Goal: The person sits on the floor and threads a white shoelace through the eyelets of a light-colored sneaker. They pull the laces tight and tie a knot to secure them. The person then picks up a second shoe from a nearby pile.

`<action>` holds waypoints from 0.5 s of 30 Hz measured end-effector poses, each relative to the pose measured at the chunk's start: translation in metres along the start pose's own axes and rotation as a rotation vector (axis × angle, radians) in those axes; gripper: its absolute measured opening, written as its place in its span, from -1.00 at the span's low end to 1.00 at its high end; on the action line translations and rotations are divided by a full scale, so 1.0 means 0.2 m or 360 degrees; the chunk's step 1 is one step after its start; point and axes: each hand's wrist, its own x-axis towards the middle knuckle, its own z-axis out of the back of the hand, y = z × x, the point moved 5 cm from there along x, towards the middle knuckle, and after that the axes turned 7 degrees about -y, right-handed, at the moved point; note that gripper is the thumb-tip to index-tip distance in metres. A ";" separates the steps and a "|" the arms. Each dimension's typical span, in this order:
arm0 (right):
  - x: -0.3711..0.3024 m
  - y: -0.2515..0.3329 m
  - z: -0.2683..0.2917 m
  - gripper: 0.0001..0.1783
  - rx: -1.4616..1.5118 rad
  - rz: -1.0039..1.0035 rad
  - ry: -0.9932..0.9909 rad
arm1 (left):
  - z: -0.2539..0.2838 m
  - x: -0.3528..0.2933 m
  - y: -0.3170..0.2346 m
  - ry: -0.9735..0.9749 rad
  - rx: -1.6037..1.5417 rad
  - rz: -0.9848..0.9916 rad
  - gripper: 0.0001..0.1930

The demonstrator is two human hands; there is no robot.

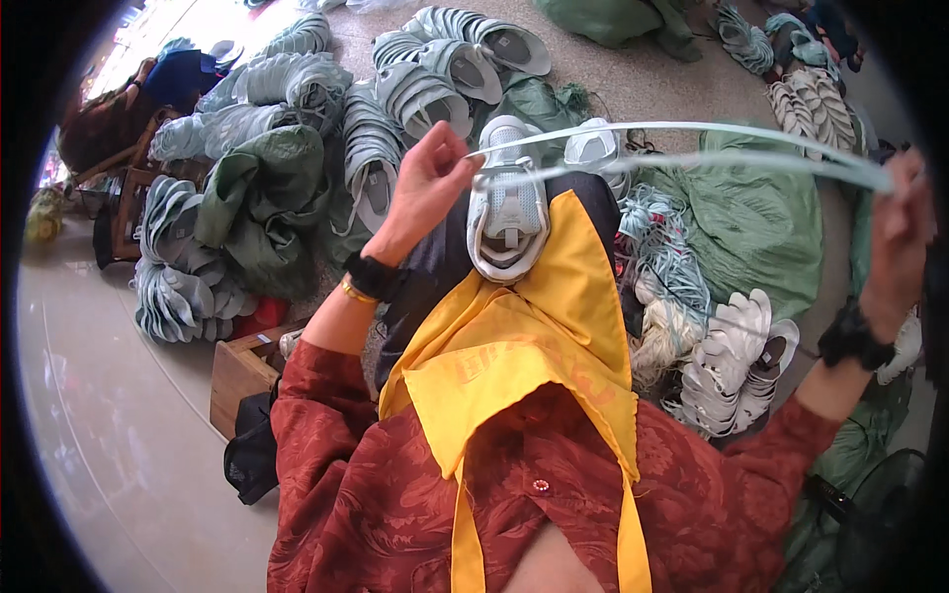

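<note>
One grey shoe [509,219], just beside the left hand [430,188], far from the right hand [900,222], both tight around pale lace [633,126].

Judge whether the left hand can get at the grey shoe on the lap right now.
Probably yes: the left hand is just beside the grey shoe, with no solid object visible between. The pinched pale lace, stretched across to the right hand, might hinder it slightly.

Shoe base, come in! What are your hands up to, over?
Left hand pinching pale lace. Right hand out wide, blurred, holding lace too. Pale shoe on lap. In the way: lace strands crossing over shoe in this view.
</note>
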 end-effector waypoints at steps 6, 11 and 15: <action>-0.66 -0.75 0.00 -0.82 -0.0883 -0.1333 0.0175 | 0.21 -0.12 -0.06 -0.0122 0.0075 0.0138 -0.87; -0.76 -1.12 -0.56 -0.82 -0.0629 -0.1195 0.0244 | 0.48 -0.16 -0.10 -0.0417 0.0063 0.0183 -0.88; -0.71 -1.19 -0.94 -0.71 -0.0588 -0.0867 0.0301 | 0.78 -0.21 -0.11 -0.0666 -0.0130 0.0243 -0.83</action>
